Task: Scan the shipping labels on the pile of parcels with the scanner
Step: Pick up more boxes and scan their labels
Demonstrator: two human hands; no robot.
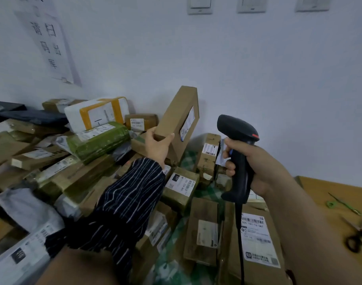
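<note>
- The pile of parcels [89, 173] spreads from nine to six o'clock. Boxes and bags lie over one another on a green checked cloth [188, 159], many with labels facing up. All are sealed, so what is inside cannot be told.
- A long brown box [176, 118] stands tilted on end above the pile, near the middle. This seems meant to turn the shipping label [187, 124] on its side face toward three o'clock.
- The left hand [157, 147], in a striped sleeve [124, 202], grips the box's lower end.
- The scanner [237, 153] is at three o'clock of the box and apart from it, head aimed at the label. Its cable hangs toward six o'clock.
- The right hand [256, 167] wraps the scanner's handle, probably ready to trigger.
- Black-handled scissors [357, 237] lie at four o'clock on the wooden table [324, 194].
</note>
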